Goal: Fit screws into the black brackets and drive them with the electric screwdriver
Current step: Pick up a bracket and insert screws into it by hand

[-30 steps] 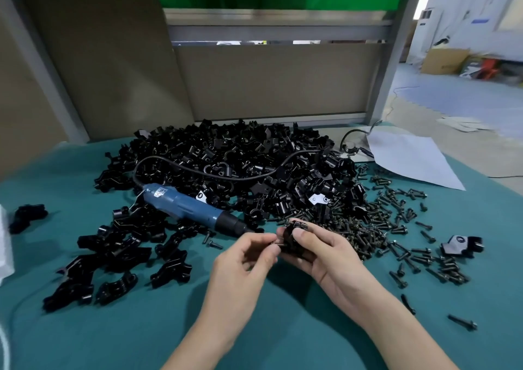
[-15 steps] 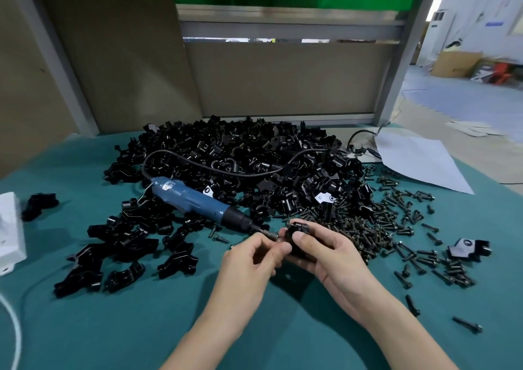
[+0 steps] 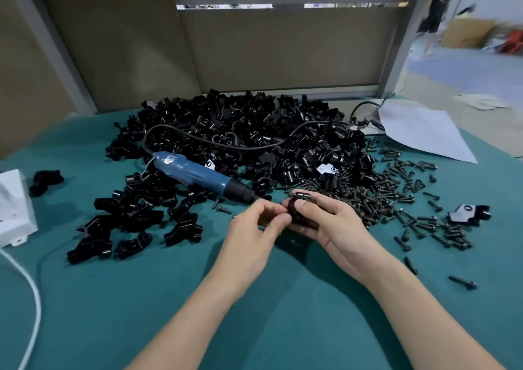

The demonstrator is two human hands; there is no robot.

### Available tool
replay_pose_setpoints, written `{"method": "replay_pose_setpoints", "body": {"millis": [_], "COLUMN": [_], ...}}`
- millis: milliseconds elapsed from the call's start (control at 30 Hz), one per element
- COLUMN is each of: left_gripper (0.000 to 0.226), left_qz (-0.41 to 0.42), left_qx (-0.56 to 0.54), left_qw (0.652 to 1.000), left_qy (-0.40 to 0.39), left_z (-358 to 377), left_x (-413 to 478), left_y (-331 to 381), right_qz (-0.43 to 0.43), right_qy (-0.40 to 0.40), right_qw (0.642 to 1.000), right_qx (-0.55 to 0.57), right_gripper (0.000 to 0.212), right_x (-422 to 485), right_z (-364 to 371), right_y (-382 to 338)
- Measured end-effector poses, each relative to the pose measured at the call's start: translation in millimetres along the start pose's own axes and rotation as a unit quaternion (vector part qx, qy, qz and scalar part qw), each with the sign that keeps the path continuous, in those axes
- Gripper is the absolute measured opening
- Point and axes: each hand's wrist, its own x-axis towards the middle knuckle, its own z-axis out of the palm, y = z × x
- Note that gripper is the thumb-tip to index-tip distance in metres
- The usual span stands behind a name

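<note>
My right hand (image 3: 328,222) grips a black bracket (image 3: 297,204) just above the teal table (image 3: 169,299), near its middle. My left hand (image 3: 254,228) meets it from the left, thumb and fingertips pinched at the bracket's side; a screw between them is too hidden to confirm. The blue electric screwdriver (image 3: 198,176) lies on the table, its black tip pointing at my hands and almost touching them. A big heap of black brackets (image 3: 254,140) fills the back. Loose black screws (image 3: 396,197) spread to the right of my hands.
A smaller group of brackets (image 3: 127,222) lies at the left, with a white box (image 3: 14,208) and white cable (image 3: 31,299) at the left edge. A white sheet (image 3: 424,132) lies at back right. A lone bracket (image 3: 467,214) sits at far right. A person (image 3: 433,7) walks in the background.
My hands stay together on the bracket with small finger shifts. The view has tilted down and turned slightly left, bringing the white box into sight.
</note>
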Motion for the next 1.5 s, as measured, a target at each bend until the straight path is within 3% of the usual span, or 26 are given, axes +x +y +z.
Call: {"method": "replay_pose_setpoints", "body": {"millis": [167,333,600,833,1100,1233,1333,1500], "left_gripper": [0.022,0.002,0.015,0.002,0.017,0.003,0.011,0.015], "left_qz": [0.037,0.017,0.095,0.039,0.037,0.050,0.059,0.048], "left_qx": [0.002,-0.016,0.082,0.075,0.119,0.116,0.107,0.132], "left_qw": [0.999,0.999,0.992,0.996,0.992,0.992,0.992,0.990], "left_qy": [-0.009,0.024,0.000,0.002,0.012,0.002,0.002,-0.003], "left_z": [-0.4,0.4,0.1,-1.9,-2.4,-3.2,-1.7,-1.4], "left_x": [-3.1,-1.7,-6.7,-4.5,-6.0,-5.6,-7.8,-6.6], "left_y": [2.0,2.2,1.9,-1.0,-2.8,-2.3,-1.8,-3.6], "right_qz": [0.004,0.004,0.006,0.003,0.004,0.004,0.007,0.003], "right_qy": [-0.005,0.001,-0.001,-0.006,-0.015,-0.010,-0.009,-0.018], "right_qw": [1.000,1.000,1.000,1.000,1.000,1.000,1.000,1.000], "right_qx": [0.000,0.003,-0.013,-0.010,-0.013,-0.011,-0.012,-0.013], "right_gripper": [0.027,0.034,0.019,0.031,0.025,0.026,0.021,0.030], "right_x": [0.7,1.2,0.6,0.8,1.7,1.9,1.1,0.9], "right_z": [-1.5,-2.3,-1.8,-3.4,-3.6,-2.7,-1.0,-2.4], "right_y": [-0.9,-1.4,-1.6,0.2,0.5,1.0,-0.3,0.5]}}
